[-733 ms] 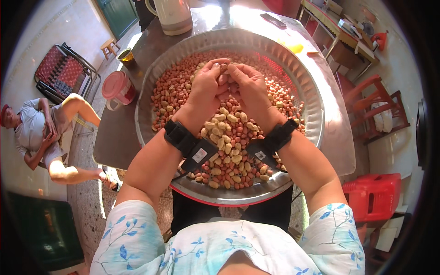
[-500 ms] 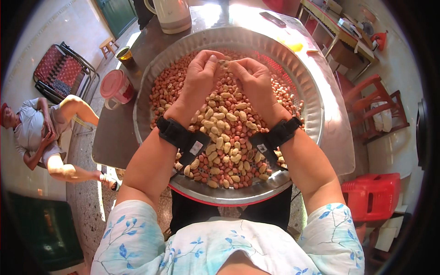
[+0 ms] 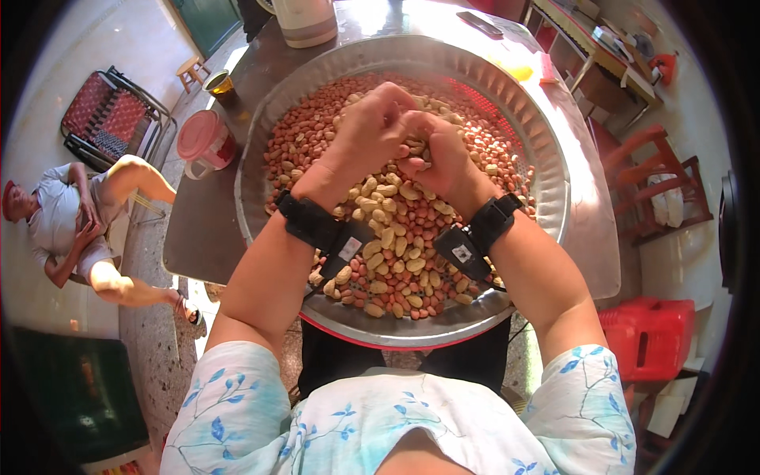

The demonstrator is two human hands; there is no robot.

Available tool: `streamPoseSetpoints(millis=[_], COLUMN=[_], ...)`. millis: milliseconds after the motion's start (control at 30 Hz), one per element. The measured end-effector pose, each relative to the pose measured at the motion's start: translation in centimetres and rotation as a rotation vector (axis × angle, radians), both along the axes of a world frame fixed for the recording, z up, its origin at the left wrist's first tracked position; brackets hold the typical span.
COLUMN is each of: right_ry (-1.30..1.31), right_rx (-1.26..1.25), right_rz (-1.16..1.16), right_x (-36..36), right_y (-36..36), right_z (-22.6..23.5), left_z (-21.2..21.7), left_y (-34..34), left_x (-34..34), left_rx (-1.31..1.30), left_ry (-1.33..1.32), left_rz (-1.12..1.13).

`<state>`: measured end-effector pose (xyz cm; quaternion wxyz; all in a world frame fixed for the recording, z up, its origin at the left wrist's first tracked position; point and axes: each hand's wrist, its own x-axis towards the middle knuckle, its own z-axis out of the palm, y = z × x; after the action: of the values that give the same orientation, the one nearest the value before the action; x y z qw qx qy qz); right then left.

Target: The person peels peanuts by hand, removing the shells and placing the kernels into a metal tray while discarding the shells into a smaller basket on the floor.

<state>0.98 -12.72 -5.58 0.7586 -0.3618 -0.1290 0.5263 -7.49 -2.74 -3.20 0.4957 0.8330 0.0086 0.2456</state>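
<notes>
Over the far half of a round metal tray (image 3: 546, 170), my left hand (image 3: 370, 131) and my right hand (image 3: 443, 154) meet at the fingertips, both closed. A tan peanut (image 3: 424, 150) shows partly within the curled fingers of my right hand. Whatever the left fingers pinch is hidden behind them. Below the hands lies a heap of unshelled peanuts (image 3: 388, 207). Reddish shelled peanut kernels (image 3: 305, 142) spread around it, thickest at the far and left sides. Each wrist wears a black strap with a small box.
Left of the tray stand a red-lidded mug (image 3: 207, 142) and a glass of dark drink (image 3: 222, 85). A pale jug (image 3: 305, 20) and a phone (image 3: 480, 24) are at the table's far side. A person (image 3: 71, 214) sits at left; a red plastic stool (image 3: 645, 340) is at right.
My hands have drawn closer together, the right one turning and coming slightly nearer. The peanut between both sets of fingertips earlier is now mostly covered. The view has shifted slightly.
</notes>
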Motion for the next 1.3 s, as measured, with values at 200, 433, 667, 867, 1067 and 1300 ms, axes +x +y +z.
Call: streamPoseSetpoints(millis=[200, 433, 667, 867, 1067, 1300], right_ry=[0.162, 0.132, 0.079, 0.098, 0.087, 0.003], right_rx=[0.128, 0.175, 0.169, 0.258, 0.250, 0.251], right_rz=[0.066, 0.001, 0.005, 0.020, -0.109, -0.053], right_x=[1.0, 2.0, 2.1, 3.6, 4.5, 5.7], right_y=[-0.6, -1.2, -1.2, -2.3, -2.7, -2.7], right_z=[-0.1, 0.5, 1.0, 1.5, 2.2, 1.1], left_z=[-0.5, -1.5, -3.1, -2.3, -1.6, 1.2], left_y=[4.5, 10.6, 8.3, -1.9, -2.7, 5.8], left_x=[-0.3, -2.2, -1.4, 0.3, -0.7, -2.3], left_rx=[0.242, 0.476, 0.361, 0.603, 0.617, 0.524], left_ry=[0.117, 0.840, 0.528, 0.461, 0.487, 0.584], left_rz=[0.367, 0.690, 0.361, 0.055, -0.347, 0.201])
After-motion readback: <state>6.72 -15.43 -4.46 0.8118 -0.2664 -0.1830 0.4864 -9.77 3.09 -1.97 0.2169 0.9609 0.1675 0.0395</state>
